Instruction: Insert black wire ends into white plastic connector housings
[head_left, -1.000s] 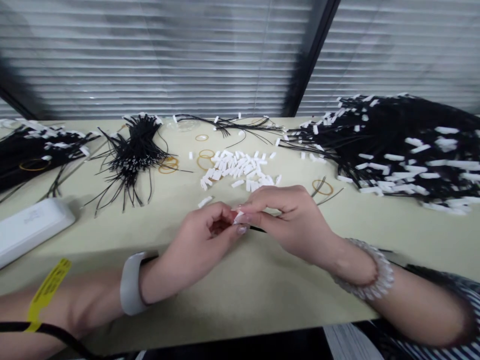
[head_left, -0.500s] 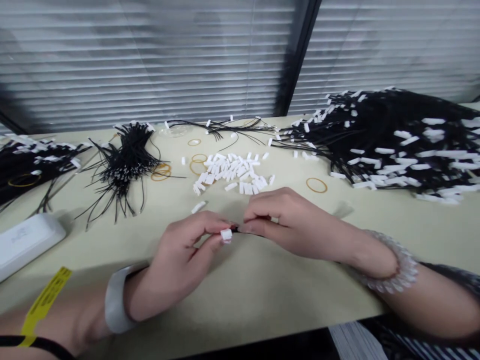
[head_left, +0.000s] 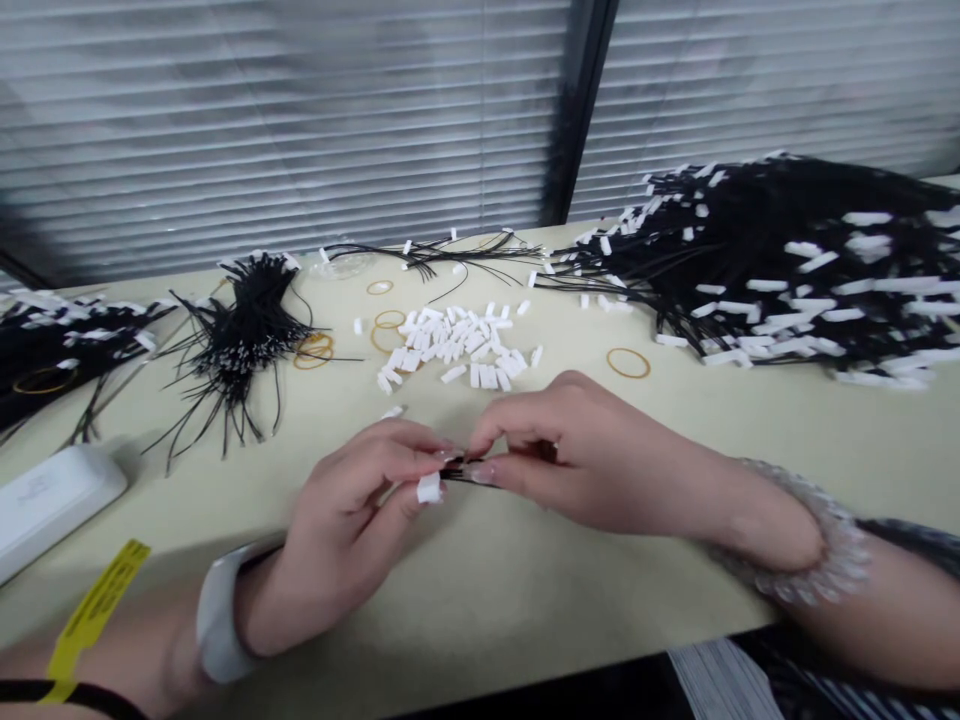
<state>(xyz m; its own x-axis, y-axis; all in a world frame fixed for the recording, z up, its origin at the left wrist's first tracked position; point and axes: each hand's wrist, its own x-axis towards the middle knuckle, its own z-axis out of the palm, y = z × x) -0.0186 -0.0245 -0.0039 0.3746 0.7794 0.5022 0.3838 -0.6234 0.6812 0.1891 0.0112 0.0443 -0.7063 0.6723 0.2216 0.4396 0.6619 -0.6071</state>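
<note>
Near the middle of the table, my left hand (head_left: 360, 520) pinches a white connector (head_left: 430, 488) between thumb and fingers, with thin black wires (head_left: 457, 473) running from it to the right. Thumb and index finger of my right hand (head_left: 585, 455) close on those wires, almost touching the left fingertips. Just beyond both hands lies a loose pile of small white connectors (head_left: 465, 340). One more white piece (head_left: 393, 411) rests behind my left hand, partly hidden by it.
Bundled black wires (head_left: 251, 335) stand at the back left, beside yellow rubber bands (head_left: 313, 350). A large heap of black wires with white ends (head_left: 780, 250) fills the right. Another rubber band (head_left: 628, 363) lies before it. A white device (head_left: 56, 500) sits at the left edge.
The view has shifted slightly. Both hands have moved a little left, and the right fingertips are nearer the left ones. More of the black wires shows between them.
</note>
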